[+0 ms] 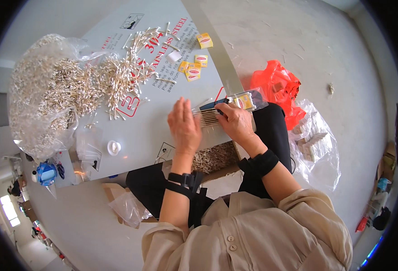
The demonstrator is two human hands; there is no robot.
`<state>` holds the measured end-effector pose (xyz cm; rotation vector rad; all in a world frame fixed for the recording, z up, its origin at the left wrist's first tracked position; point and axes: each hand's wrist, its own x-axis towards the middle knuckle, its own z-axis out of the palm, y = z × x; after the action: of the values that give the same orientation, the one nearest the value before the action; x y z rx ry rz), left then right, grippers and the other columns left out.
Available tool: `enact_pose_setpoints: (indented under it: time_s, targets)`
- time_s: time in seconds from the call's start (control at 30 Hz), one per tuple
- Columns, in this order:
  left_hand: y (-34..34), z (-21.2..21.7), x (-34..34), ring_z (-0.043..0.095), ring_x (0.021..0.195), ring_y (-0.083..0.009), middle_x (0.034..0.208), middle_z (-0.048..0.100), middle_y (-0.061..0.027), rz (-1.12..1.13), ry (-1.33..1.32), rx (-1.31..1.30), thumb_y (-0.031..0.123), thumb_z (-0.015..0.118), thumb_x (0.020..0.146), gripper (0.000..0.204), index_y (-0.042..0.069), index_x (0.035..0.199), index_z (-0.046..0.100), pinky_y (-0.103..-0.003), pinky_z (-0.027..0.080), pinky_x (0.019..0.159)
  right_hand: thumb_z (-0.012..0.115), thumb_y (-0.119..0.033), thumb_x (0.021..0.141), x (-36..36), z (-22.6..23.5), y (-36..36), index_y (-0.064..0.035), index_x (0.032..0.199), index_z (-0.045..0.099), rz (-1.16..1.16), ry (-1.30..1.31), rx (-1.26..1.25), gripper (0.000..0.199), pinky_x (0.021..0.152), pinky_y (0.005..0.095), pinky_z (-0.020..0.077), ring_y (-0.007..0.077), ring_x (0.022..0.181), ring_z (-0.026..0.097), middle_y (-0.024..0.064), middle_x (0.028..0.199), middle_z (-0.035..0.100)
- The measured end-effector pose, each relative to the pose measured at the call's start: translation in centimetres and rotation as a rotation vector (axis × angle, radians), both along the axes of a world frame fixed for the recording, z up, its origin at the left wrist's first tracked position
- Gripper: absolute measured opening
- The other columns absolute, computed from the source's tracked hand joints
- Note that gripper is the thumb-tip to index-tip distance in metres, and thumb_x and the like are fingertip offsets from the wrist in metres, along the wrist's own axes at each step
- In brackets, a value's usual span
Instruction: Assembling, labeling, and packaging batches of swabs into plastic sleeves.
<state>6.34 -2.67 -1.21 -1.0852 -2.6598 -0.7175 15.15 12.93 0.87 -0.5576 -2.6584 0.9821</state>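
My left hand (184, 128) is held with its fingers stretched out, its edge beside the ends of a row of cotton swabs (209, 119). My right hand (238, 124) is closed over that row, fingers bent on top and pressing it at the table's edge. The swabs lie side by side, partly in a clear plastic bag (258, 95). A yellow card (243, 101) shows among them. Against the row lies a dark blue flat object (213, 105), its kind unclear. My right palm hides part of the bag.
A large bag of loose cotton swabs (72, 86) spills across the table (154, 122). Yellow cards (193, 72), a small white tub (113, 147) and clear bags (88, 143) lie there. Below is a box of swabs (215, 158). Right: a red bag (278, 88) and a clear bag of packs (314, 144).
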Motion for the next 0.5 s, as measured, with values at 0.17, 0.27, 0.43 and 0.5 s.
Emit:
enact_pose_setpoints:
  time_s: [0.17,0.27,0.43,0.5]
  targets:
    - [-1.0,0.7,-9.1,0.051,0.117,-0.0322,0.122,0.056,-0.0106,0.15,0.064,0.089,0.006,0.069,0.079,0.045,0.006,0.122,0.057,-0.046,0.042,0.094,0.067,-0.015,0.08,0.1,0.2,0.1,-0.0123,0.106,0.067,0.014,0.027,-0.002,0.027,0.062,0.045,0.0516,0.0342,0.072,0.065,0.0101,0.08,0.065]
    - [-0.8,1.6,-12.6,0.052,0.11,-0.0306,0.114,0.056,-0.0077,0.162,0.118,0.01,0.003,0.072,0.075,0.041,0.011,0.114,0.063,-0.046,0.042,0.091,0.068,-0.014,0.079,0.1,0.1,0.1,-0.0125,0.11,0.065,0.024,0.014,-0.041,0.031,0.062,0.0446,0.0518,0.034,0.072,0.065,0.01,0.08,0.065]
    - [-0.4,-0.1,-13.4,0.052,0.103,-0.0283,0.1,0.057,-0.003,0.108,0.083,-0.061,0.006,0.073,0.072,0.019,0.014,0.087,0.065,-0.045,0.042,0.085,0.068,-0.014,0.079,-0.1,0.2,-0.1,-0.0129,0.112,0.065,0.012,0.01,-0.026,0.033,0.062,0.0437,0.0521,0.0325,0.072,0.066,0.0097,0.083,0.067]
    - [0.8,-0.4,-11.7,0.051,0.101,-0.0278,0.097,0.057,-0.0022,0.111,0.055,-0.05,0.007,0.073,0.072,0.016,0.013,0.083,0.064,-0.044,0.042,0.083,0.068,-0.014,0.079,-0.1,0.1,0.0,-0.013,0.112,0.065,0.017,0.008,-0.014,0.033,0.061,0.0436,0.0521,0.0324,0.071,0.066,0.0098,0.084,0.067]
